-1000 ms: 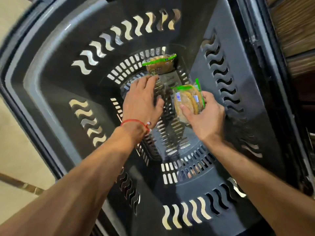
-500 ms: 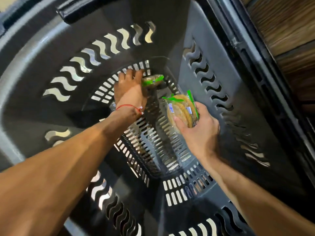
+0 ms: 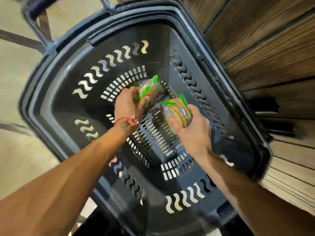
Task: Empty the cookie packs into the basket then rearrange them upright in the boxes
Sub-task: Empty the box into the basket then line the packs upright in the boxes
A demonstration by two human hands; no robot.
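Looking down through the head camera, found a dark grey plastic basket (image 3: pixel 51 92) filling most of the view, set slantwise across it. Showed walls cut with wavy slots and a floor of narrow slats. Had both bare forearms reaching in over the near rim.

Gripped the left cookie pack (image 3: pixel 150 88) with the left hand (image 3: pixel 127 106), fingers and thumb curled round its near edge. Held it tilted, low in the basket by the far end of the slatted floor. Could not tell whether it touched the floor. Showed clear wrap, a bright green strip and pale brown round cookies inside. Wore a red thread (image 3: pixel 125 119) round that wrist.

Gripped the right cookie pack (image 3: pixel 177 113) with the right hand (image 3: pixel 192 128), thumb across the near face and fingers wrapped behind. Held it raised above the slats near the right wall, cookies standing on edge, green seams at the top. Could not tell whether this was one pack or more. Kept the two packs apart, the left one farther in, with bare slats between them.

Showed a dark handle frame (image 3: pixel 37 7) beyond the far rim, a pale floor (image 3: pixel 15 74) to the left and brown wooden boards (image 3: pixel 264 57) close along the basket's right side. Blurred at the edges, so finer print on the wrappers went unread.
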